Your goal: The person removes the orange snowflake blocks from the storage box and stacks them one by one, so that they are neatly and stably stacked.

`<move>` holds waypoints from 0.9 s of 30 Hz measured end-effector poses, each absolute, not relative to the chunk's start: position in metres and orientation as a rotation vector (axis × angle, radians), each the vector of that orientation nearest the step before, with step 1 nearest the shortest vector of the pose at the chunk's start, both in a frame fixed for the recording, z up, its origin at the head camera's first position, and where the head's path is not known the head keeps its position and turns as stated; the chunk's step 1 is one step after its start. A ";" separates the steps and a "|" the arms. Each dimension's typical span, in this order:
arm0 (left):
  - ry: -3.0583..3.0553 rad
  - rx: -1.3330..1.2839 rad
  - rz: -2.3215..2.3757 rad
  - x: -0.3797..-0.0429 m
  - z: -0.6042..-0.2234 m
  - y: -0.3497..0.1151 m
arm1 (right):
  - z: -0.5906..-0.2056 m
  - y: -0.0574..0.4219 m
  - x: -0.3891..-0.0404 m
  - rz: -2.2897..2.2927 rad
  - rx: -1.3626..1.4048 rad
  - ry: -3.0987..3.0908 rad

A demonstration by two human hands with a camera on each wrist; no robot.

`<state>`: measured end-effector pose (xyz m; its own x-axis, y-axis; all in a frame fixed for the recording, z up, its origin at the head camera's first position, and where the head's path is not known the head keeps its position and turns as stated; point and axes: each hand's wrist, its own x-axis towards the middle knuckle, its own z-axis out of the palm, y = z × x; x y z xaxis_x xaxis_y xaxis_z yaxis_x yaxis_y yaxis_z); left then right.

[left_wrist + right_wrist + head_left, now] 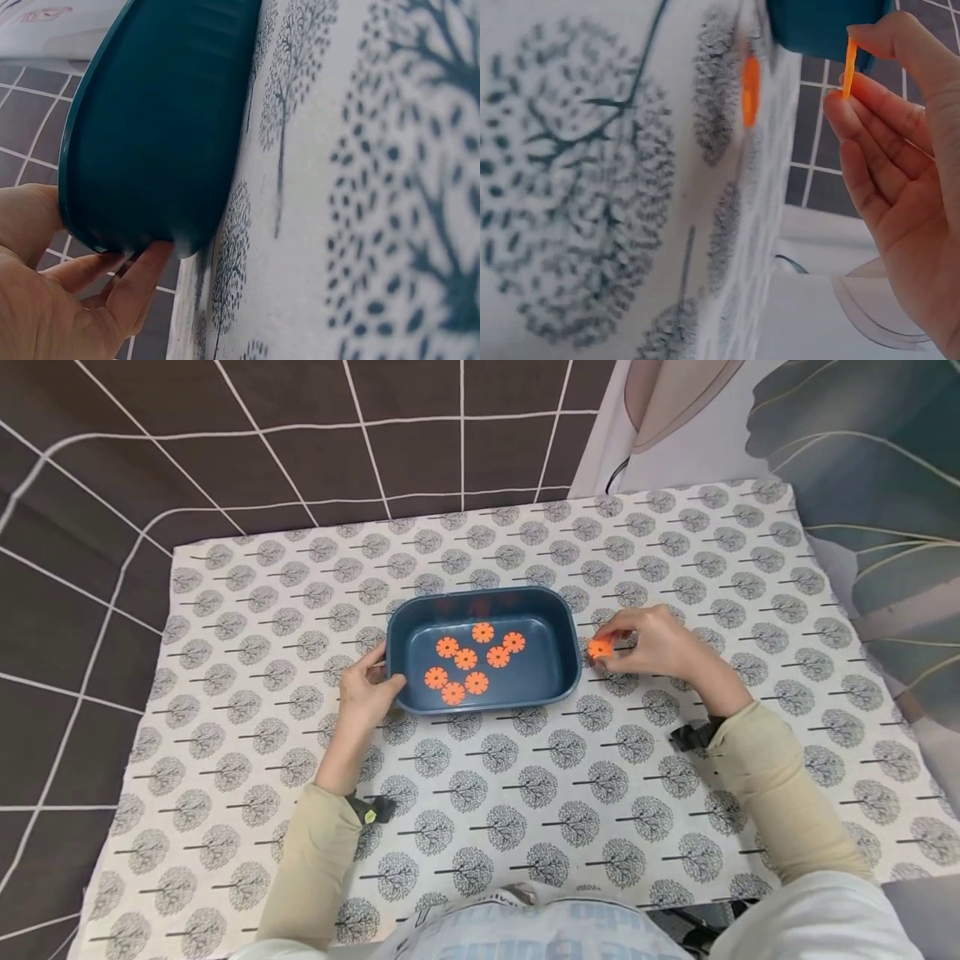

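Note:
A dark blue rectangular basin [555, 689] with rounded corners sits on the table. Several flat orange notched discs [465, 659], each with a dark centre hole, lie on its floor. At the basin's left end my left hand [364, 692] grips the rim, thumb over the edge and fingers against the outer wall [150, 135]. Just off the right end, my right hand [656, 645] pinches one orange notched disc [850, 67] on edge between thumb and fingertips. Another orange piece [750, 90] lies on the cloth nearby in the right wrist view; its shape is blurred.
A white cloth [510, 827] printed with grey trees covers the table. Behind and to the left hangs a dark curtain [300, 468] with white grid lines. A patterned light drape [885, 527] borders the right side. The person's body is at the front edge.

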<state>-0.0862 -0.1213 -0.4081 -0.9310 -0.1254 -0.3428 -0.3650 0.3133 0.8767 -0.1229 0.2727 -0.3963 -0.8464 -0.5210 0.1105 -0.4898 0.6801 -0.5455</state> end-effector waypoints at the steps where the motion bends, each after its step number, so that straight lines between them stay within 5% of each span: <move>1: 2.364 -0.452 1.668 -0.086 -0.408 -0.122 | -0.397 0.273 -0.124 -0.887 -0.862 2.825; 27: 2.321 -0.445 1.721 -0.087 -0.409 -0.123 | -0.410 0.270 -0.130 -0.454 -0.730 2.873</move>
<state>-0.0872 -0.1225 -0.4092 -0.9305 -0.1117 -0.3487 -0.3661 0.2695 0.8907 -0.1300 0.2698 -0.4097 -0.8719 -0.4857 -0.0628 -0.4426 0.8364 -0.3233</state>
